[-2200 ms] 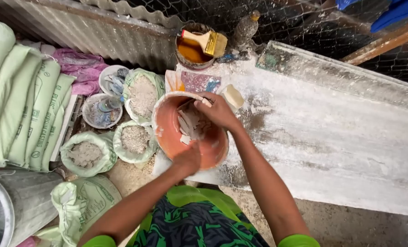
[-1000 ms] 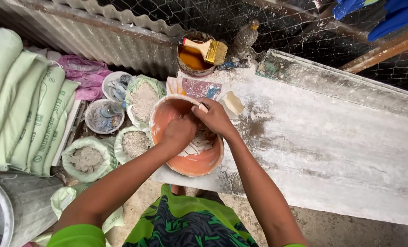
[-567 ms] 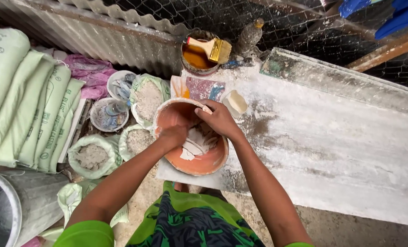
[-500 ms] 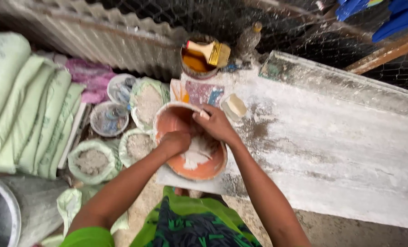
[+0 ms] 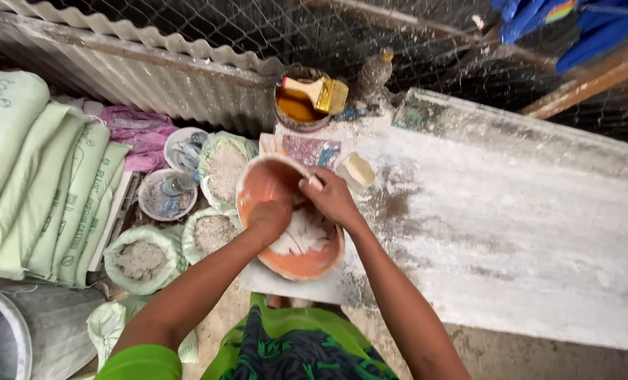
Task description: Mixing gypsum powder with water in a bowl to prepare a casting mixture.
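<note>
Bowl (image 5: 286, 211), orange, round, sits at near left end of a dusty white board (image 5: 511, 225), tipped a bit toward the person. White chunks (image 5: 301, 236) lie inside it, low in the near half. Both hands are in the bowl, side by side, touching or nearly so. Left hand (image 5: 270, 214) is curled, knuckles up, over the chunks at centre; can't tell if it grips anything. Right hand (image 5: 334, 199) comes in from the right over the bowl's far right rim, fingers closed around a small pale piece (image 5: 315, 183) that pokes out at the top.

Just right of the bowl, beside the right hand, a small cream block (image 5: 357, 170) lies on the board. Far side of the bowl: a colourful packet (image 5: 307, 150), then a tin of brown liquid (image 5: 298, 107) with a brush (image 5: 321, 91) laid across it. Left of the bowl, on the ground: open bags of grey powder (image 5: 139, 259), two small bowls (image 5: 165, 194), a pink cloth (image 5: 137, 132). Far left: stacked pale green sacks (image 5: 40, 183). Corrugated sheet (image 5: 138, 67) and wire mesh (image 5: 412, 49) run along the far side.
</note>
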